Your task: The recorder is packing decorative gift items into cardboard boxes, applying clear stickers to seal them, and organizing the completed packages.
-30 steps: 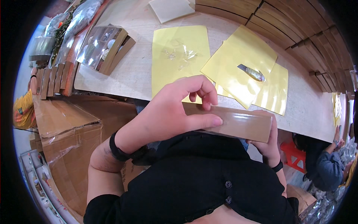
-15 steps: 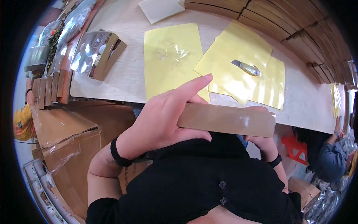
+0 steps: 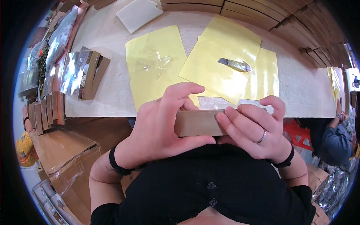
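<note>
A brown cardboard box (image 3: 200, 123) is held in front of my chest, its long narrow side facing up. My left hand (image 3: 152, 123) grips its left end, thumb along the near edge and index finger raised over the far edge. On the right part of that side lie the bent fingers of my right hand (image 3: 258, 129), which wears a ring. Beyond the box, a cutter knife (image 3: 235, 65) with a wrapped handle rests on overlapping yellow sheets (image 3: 213, 41). Another yellow sheet (image 3: 140, 52) at the left carries crumpled clear film (image 3: 157, 62).
Two clear-topped boxes (image 3: 84, 75) lean together on the table's left. Stacked brown boxes (image 3: 258, 17) line the far edge, near a white pad (image 3: 138, 15). Below left stands a large carton (image 3: 63, 140). A red stool (image 3: 298, 135) and another person (image 3: 332, 144) are at the right.
My right hand has come from beneath the box's right end onto its upper side. My left hand keeps its grip. The view has shifted, so the table things appear further left.
</note>
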`<move>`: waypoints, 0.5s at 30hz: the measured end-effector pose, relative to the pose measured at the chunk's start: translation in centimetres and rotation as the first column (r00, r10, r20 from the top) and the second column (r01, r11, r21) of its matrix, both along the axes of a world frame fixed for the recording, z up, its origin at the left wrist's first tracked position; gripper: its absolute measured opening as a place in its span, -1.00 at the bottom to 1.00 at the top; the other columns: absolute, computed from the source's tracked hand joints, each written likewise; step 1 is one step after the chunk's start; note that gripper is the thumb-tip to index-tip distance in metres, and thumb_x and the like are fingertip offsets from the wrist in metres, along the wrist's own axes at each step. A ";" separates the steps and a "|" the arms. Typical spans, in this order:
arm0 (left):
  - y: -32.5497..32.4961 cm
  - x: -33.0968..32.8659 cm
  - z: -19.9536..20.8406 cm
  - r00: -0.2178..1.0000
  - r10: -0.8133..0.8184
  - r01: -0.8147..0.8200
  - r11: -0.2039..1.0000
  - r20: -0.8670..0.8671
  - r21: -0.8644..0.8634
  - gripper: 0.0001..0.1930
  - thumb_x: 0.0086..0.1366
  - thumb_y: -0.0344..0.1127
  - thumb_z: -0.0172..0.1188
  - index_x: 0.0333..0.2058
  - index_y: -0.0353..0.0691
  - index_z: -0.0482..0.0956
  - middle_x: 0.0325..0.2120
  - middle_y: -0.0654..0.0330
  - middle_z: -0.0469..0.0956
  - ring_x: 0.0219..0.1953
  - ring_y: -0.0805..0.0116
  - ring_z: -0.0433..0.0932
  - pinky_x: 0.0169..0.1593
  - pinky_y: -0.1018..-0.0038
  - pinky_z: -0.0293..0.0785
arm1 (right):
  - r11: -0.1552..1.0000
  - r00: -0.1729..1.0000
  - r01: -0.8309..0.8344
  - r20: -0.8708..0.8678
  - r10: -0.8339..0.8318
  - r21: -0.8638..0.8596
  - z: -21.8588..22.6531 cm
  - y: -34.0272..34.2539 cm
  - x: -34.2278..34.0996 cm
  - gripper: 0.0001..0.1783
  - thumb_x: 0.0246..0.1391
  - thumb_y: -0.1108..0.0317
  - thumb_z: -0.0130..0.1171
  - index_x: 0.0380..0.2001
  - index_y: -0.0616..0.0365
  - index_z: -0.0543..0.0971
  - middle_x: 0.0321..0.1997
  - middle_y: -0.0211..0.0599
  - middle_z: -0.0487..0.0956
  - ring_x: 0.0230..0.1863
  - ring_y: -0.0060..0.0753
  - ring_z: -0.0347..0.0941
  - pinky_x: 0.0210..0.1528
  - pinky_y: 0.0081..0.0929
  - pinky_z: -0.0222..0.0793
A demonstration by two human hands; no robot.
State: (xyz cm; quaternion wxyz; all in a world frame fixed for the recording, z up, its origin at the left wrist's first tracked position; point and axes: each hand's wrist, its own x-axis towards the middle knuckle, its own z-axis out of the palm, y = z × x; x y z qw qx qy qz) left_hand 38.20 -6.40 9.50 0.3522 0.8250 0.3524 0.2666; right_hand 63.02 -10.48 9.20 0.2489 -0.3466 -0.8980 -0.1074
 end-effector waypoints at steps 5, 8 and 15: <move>2.5 0.0 1.4 0.986 -0.149 0.120 0.946 -0.075 -0.299 -0.36 0.02 -0.16 0.53 0.05 -0.26 0.49 -0.30 0.11 0.61 -0.29 0.38 0.61 -0.20 0.50 0.52 | 0.997 0.992 -0.031 -0.120 0.023 -0.067 -0.7 0.4 -0.3 -0.62 -0.16 0.11 0.40 -0.25 0.05 0.69 -0.20 -0.49 0.55 -0.19 -0.44 0.47 -0.18 -0.41 0.39; 4.2 0.0 1.4 0.981 -0.194 0.169 0.896 -0.019 -0.409 -0.62 0.19 -0.24 0.38 -0.06 -0.28 0.59 -0.31 0.09 0.62 -0.32 0.35 0.61 -0.23 0.49 0.52 | 0.998 0.983 -0.036 -0.179 0.025 -0.058 -0.7 0.7 -0.4 -0.68 -0.11 0.15 0.37 -0.28 0.05 0.70 -0.25 -0.50 0.56 -0.23 -0.47 0.49 -0.36 -0.53 0.43; 6.6 2.1 2.8 0.936 -0.317 0.298 0.944 -0.152 -0.140 -0.87 0.22 -0.37 0.28 -0.28 -0.26 0.68 -0.41 0.15 0.63 -0.39 0.30 0.60 -0.33 0.49 0.49 | 0.998 0.987 -0.056 -0.154 0.049 -0.042 -0.6 1.0 -0.3 -0.59 -0.20 0.10 0.46 -0.26 0.05 0.71 -0.22 -0.45 0.54 -0.22 -0.38 0.43 -0.37 -0.53 0.46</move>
